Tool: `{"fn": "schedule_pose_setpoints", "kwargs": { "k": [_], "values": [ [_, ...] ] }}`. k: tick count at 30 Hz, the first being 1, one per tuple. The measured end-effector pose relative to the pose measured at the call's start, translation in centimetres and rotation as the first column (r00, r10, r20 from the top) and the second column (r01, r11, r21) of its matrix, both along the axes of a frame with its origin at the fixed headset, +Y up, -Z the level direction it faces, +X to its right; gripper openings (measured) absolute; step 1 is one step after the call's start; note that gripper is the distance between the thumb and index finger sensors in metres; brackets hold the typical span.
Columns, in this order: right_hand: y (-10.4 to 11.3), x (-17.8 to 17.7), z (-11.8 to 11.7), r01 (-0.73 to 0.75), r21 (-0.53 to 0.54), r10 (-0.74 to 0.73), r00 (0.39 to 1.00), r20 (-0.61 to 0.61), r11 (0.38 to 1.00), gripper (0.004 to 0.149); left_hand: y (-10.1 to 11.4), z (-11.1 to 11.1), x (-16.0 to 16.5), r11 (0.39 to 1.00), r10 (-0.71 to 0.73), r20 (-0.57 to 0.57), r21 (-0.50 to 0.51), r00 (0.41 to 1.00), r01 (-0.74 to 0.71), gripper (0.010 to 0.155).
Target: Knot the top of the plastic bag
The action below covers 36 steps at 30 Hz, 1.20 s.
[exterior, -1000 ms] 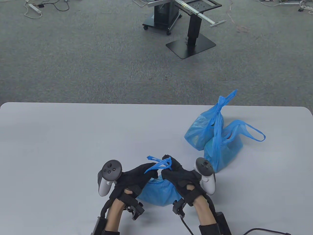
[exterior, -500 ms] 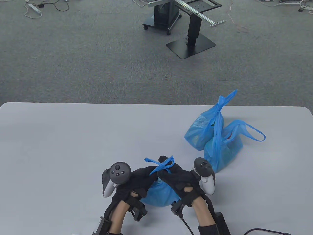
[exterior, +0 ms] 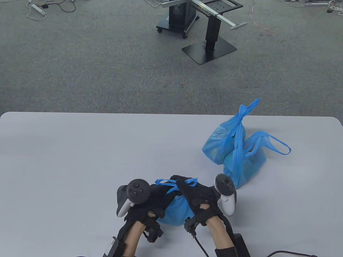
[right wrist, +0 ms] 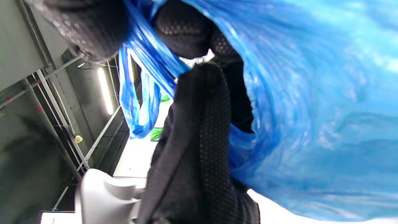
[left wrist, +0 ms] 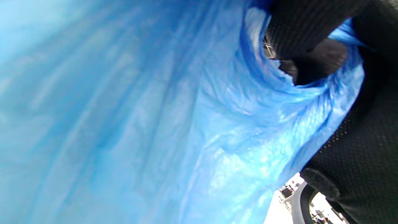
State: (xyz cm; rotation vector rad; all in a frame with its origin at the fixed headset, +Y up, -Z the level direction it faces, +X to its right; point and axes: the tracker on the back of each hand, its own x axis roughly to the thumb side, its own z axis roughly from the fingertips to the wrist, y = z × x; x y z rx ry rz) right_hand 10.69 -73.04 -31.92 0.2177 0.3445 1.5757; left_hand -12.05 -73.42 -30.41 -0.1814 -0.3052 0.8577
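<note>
A: Where's the crinkly blue plastic bag (exterior: 176,211)?
B: Near edge of the white desk (exterior: 80,150), between both gloved hands; left hand (exterior: 154,196) and right hand (exterior: 197,195) each pinch its twisted blue handle strips (exterior: 174,183) above the top.
A: Anything else?
B: Two more blue plastic bags (exterior: 235,150) far right, touching each other.
</note>
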Motion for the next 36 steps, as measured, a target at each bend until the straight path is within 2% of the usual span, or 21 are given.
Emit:
{"fn": "schedule_pose_setpoints", "kwargs": {
  "k": [4, 11, 14, 16, 23, 28, 31, 36],
  "values": [
    [-0.2, 0.0, -0.2, 0.044, -0.012, -0.045, 0.998, -0.044, 0.999, 0.056, 0.0, -0.1, -0.5, 0.997, 0.076, 0.042, -0.034, 0.996, -0.075, 0.076],
    [-0.3, 0.0, -0.3, 0.069, -0.026, -0.071, 0.993, -0.092, 0.997, 0.061, 0.7, 0.0, -0.6, 0.985, 0.162, 0.156, -0.079, 0.974, -0.151, 0.087],
    [-0.5, -0.1, -0.3, 0.083, -0.052, -0.088, 0.989, -0.119, 0.995, 0.063, 1.1, 0.3, -0.1, 0.988, 0.153, 0.154, -0.038, 0.976, -0.149, 0.088],
    [-0.8, -0.3, -0.2, 0.083, -0.076, -0.093, 0.985, -0.146, 0.994, 0.065, 1.5, 0.5, 0.2, 0.994, 0.093, 0.144, 0.035, 0.985, -0.099, 0.087],
    [-1.1, -1.0, -0.1, 0.059, -0.106, -0.079, 0.979, -0.189, 0.993, 0.071, 2.1, 1.0, 1.2, 0.989, 0.12, 0.149, 0.072, 0.981, -0.132, 0.069],
    [-1.5, -1.2, 0.1, 0.049, -0.137, -0.081, 0.969, -0.233, 0.989, 0.082, 2.2, 1.1, 1.4, 0.982, 0.129, 0.085, 0.128, 0.988, -0.139, 0.056],
    [-1.6, -1.2, 0.1, 0.046, -0.154, -0.084, 0.964, -0.253, 0.987, 0.087, 2.2, 1.2, 1.3, 0.979, 0.118, 0.05, 0.159, 0.992, -0.125, 0.053],
    [-1.6, -0.8, 0.0, 0.064, -0.17, -0.101, 0.972, -0.213, 0.983, 0.09, 1.7, 0.9, 0.5, 0.976, 0.175, -0.017, 0.135, 0.984, -0.171, 0.053]
  ]
}}
